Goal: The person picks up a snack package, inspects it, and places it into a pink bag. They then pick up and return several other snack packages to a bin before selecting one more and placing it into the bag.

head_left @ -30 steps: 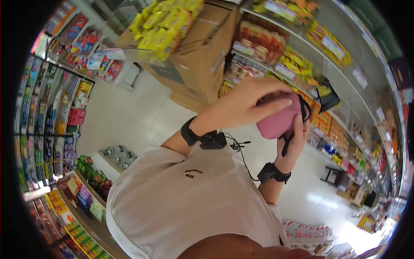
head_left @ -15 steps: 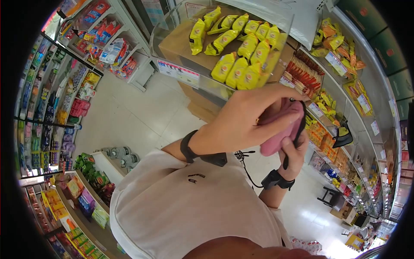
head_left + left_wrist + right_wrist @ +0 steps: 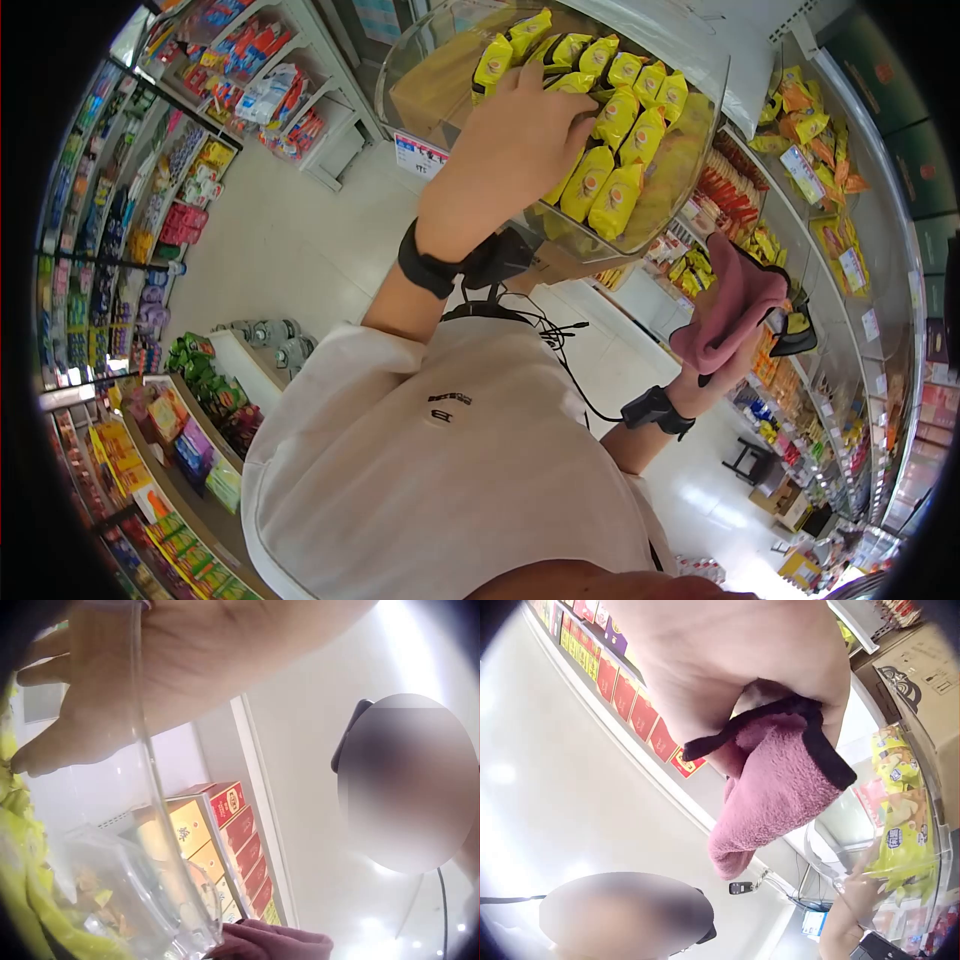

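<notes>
In the head view my left hand (image 3: 510,155) reaches over the edge of a clear bin (image 3: 717,120), its spread fingers over small yellow packets (image 3: 615,198). The left wrist view shows this hand (image 3: 150,690) behind the bin's clear edge, fingers apart, fingertips beside yellow wrapping (image 3: 26,862). Off to the right, outside the bin, my right hand (image 3: 735,367) grips a soft pink fabric item (image 3: 730,305) with black trim. Seen from the right wrist, the pink fuzzy fabric (image 3: 776,780) hangs from that hand (image 3: 742,645); some fingers are hidden behind it.
Cardboard boxes (image 3: 922,675) stand under and beside the bin. Stocked shelves (image 3: 865,285) curve down the right side, with a small black bag (image 3: 795,335) hanging there. More shelves (image 3: 110,210) line the left. A black cable (image 3: 570,375) runs between my wrists.
My left hand has let go of the pink item and moved up and left to the yellow packets. The right hand has moved right with the pink item, which now hangs more loosely.
</notes>
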Tool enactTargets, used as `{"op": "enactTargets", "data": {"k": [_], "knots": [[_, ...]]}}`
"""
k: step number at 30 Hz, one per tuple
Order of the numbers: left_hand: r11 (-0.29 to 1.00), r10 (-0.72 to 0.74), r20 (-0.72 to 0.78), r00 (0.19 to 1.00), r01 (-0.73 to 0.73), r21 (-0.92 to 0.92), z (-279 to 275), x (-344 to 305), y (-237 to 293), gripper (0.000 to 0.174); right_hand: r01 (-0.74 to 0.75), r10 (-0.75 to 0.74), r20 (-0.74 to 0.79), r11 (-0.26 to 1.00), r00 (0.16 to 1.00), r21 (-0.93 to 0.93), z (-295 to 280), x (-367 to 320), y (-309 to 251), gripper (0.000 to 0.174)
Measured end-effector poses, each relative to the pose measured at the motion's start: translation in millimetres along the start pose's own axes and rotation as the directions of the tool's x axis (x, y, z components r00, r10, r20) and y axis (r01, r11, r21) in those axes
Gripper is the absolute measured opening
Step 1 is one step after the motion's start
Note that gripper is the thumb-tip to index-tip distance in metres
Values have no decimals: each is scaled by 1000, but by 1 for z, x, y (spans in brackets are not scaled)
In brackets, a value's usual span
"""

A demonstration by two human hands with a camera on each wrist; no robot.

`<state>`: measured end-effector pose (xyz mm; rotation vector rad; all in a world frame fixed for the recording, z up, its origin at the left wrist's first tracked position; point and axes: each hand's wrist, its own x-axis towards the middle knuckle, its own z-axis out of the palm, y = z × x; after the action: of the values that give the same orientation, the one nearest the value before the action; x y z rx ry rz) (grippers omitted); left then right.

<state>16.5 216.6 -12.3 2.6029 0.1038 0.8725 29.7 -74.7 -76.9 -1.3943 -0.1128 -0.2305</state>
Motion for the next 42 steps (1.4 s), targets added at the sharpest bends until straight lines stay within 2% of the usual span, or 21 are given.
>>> {"op": "enactTargets", "data": {"k": [3, 6, 8, 12, 14, 15, 16, 18, 21, 23, 24, 26, 30, 32, 33, 35, 36, 39, 40, 41, 42], "knots": [[998, 3, 57, 998, -6, 56, 7, -3, -6, 21, -45, 47, -32, 998, 998, 47, 9, 5, -1, 66], [986, -150, 239, 960, 129, 102, 3, 3, -5, 28, 268, -238, 141, 927, 961, -262, -1, -2, 3, 58], [989, -137, 202, 970, 123, 79, 5, 1, -6, 30, 427, -361, 232, 812, 903, -399, -6, -3, 8, 57], [991, -93, 90, 992, 84, 100, 0, 0, -2, 33, 514, -433, 279, 750, 857, -416, -13, -4, 8, 47], [995, -79, 78, 994, 74, 59, -2, 0, -2, 34, 315, -289, 151, 928, 946, -198, -12, -4, 6, 43], [997, -74, 70, 995, 72, 37, -2, 1, -2, 34, 92, -95, 62, 994, 994, 50, -8, -1, 3, 44], [998, -67, 90, 994, 66, 7, -1, 1, -3, 31, -124, 120, 31, 943, 992, 309, -6, 1, 1, 45], [997, -53, 132, 990, 60, -48, 1, -1, -4, 26, -74, 67, 36, 967, 997, 243, -5, -3, 2, 46], [985, -171, 361, 917, 162, 54, -5, 6, 2, 29, -25, 25, 5, 987, 1000, 156, 1, -8, 0, 45], [988, -150, 276, 949, 132, 86, 4, 0, -5, 26, 140, -138, 45, 988, 989, -61, 0, -12, 2, 44], [988, -138, 232, 963, 117, 103, 7, -3, -8, 25, 298, -273, 133, 925, 953, -237, -3, -13, 4, 43], [991, -132, 167, 977, 132, 10, 7, -6, -10, 24, 432, -362, 242, 812, 900, -392, -6, -16, 7, 44], [993, -116, 53, 992, 117, -9, -4, -1, 0, 24, 353, -295, 203, 848, 934, -396, -2, -18, 7, 49], [979, -174, 18, 985, 174, -101, -11, 5, 9, 24, 144, -136, 57, 970, 989, -196, -2, -16, 9, 53], [968, -204, 4, 979, 202, -149, -11, 8, 11, 24, -29, 31, -40, 999, 999, 35, -3, -14, 10, 56], [972, -96, -169, 981, 56, -229, -10, 11, 7, 25, -136, 155, -67, 963, 986, 232, 2, -13, 10, 61], [965, -47, -257, 965, -23, -261, -10, 13, 5, 25, -91, 99, -33, 978, 995, 185, 8, -12, 7, 63], [817, -141, -448, 883, -152, -556, -20, 11, 14, 36, 72, -77, -54, 994, 996, -84, 7, -12, 5, 65], [767, -137, -438, 888, -185, -615, -25, 8, 19, 37, 199, -222, -25, 915, 975, -352, 9, -14, 4, 60], [712, -133, -428, 894, -214, -668, -32, 4, 26, 39, -35, 40, -149, 999, 988, 33, 9, -6, -3, 50], [655, -127, -419, 899, -242, -716, -37, 0, 34, 41, -153, 298, -261, 875, 918, 459, 15, 3, -14, 41]]}}
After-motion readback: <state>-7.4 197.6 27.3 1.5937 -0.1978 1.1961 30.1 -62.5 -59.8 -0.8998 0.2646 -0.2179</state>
